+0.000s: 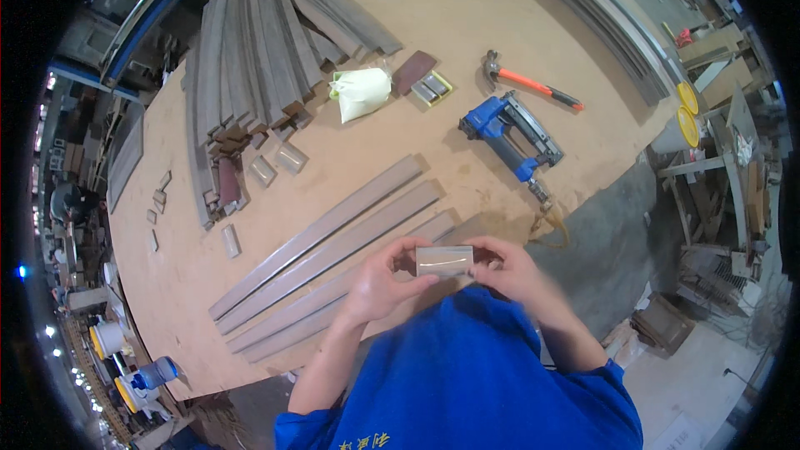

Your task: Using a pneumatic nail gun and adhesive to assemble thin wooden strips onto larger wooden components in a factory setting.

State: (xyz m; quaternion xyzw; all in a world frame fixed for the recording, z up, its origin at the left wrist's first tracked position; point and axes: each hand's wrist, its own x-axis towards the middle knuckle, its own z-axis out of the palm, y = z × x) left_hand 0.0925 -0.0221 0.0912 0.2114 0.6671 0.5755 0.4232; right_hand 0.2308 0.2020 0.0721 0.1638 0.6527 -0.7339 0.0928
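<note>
Close to my body, at the table's near edge, a small grey-brown wooden block (pixel 444 263) is held between my two hands. A thin shiny line runs along its face. My left hand (pixel 379 282) grips the block's left end, thumb along the lower edge. At the right end, the fingers of my right hand (pixel 510 270) are closed on it. Several long grey-brown wooden strips (pixel 333 237) lie side by side just beyond my left hand. A blue nail gun (pixel 510 137) with a hose fitting lies on the table, farther off to the right.
A claw hammer (pixel 533 87) with an orange handle lies beyond the nail gun. Mid-table are a pale plastic bag (pixel 363 93), a small box of metal staples (pixel 431 88) and brown sandpaper (pixel 414 72). Stacked strips (pixel 250 58) and small blocks (pixel 290 157) occupy the left.
</note>
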